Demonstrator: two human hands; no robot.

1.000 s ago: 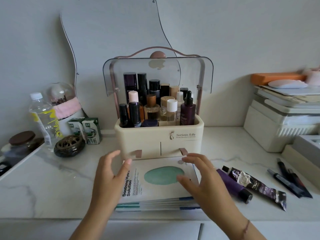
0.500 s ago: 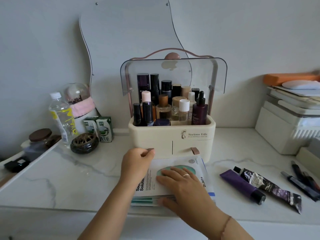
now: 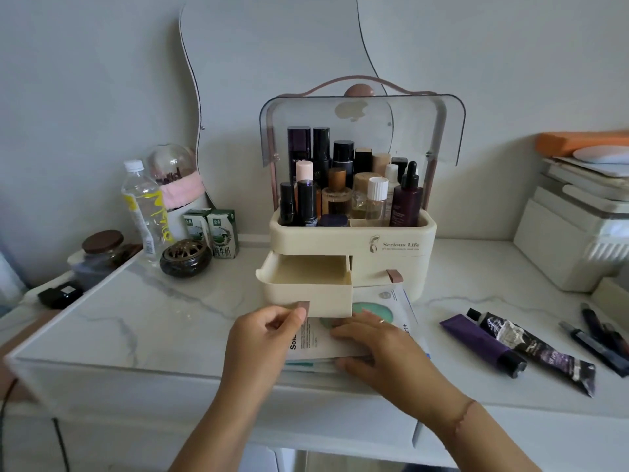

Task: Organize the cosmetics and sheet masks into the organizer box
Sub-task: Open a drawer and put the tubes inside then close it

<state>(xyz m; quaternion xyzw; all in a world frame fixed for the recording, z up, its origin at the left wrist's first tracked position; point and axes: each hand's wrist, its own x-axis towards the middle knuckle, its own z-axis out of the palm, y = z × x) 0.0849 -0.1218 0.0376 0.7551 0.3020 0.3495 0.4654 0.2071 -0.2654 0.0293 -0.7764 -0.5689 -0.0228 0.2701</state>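
A cream organizer box (image 3: 401, 248) stands mid-table, its clear lid (image 3: 439, 131) raised over several bottles (image 3: 343, 192) in the top tray. Its left drawer (image 3: 306, 296) is pulled out and looks empty inside. My left hand (image 3: 263, 338) pinches the drawer's brown pull tab (image 3: 303, 305). A stack of sheet masks (image 3: 394, 310) lies flat in front of the box, partly under the open drawer. My right hand (image 3: 377, 345) rests flat on the stack with fingers spread. The right drawer, with its own tab (image 3: 394, 275), stays closed.
Two dark tubes (image 3: 483, 345) (image 3: 541, 352) and some pens (image 3: 595, 338) lie on the marble table (image 3: 136, 318) to the right. A water bottle (image 3: 144, 209), milk cartons (image 3: 223, 233), a round burner (image 3: 185, 257) and a jar (image 3: 102, 250) stand left. White boxes (image 3: 575, 233) are stacked at far right.
My left hand took the left drawer's tab and drew the drawer out over the masks. My right hand settled flat onto the mask stack. The camera view shifted left.
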